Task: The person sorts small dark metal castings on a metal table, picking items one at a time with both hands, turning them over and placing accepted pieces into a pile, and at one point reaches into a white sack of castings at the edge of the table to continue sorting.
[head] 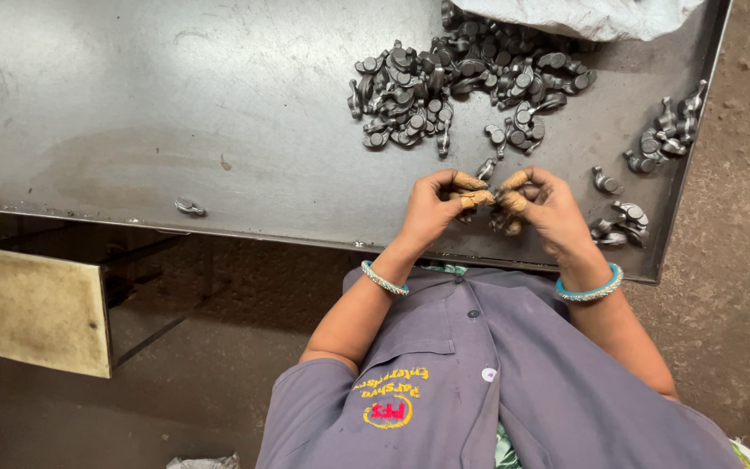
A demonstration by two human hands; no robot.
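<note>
A grey metal table [175,104] carries a big heap of small dark metal parts [462,82] far right, smaller clusters [666,130] at its right edge, a lone part [190,207] near left, and a white sack [583,16] far right.

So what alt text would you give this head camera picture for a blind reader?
Seen from above, a person's left hand and right hand meet over a grey metal table, fingering small metal parts. A large heap of similar parts lies beyond.
</note>
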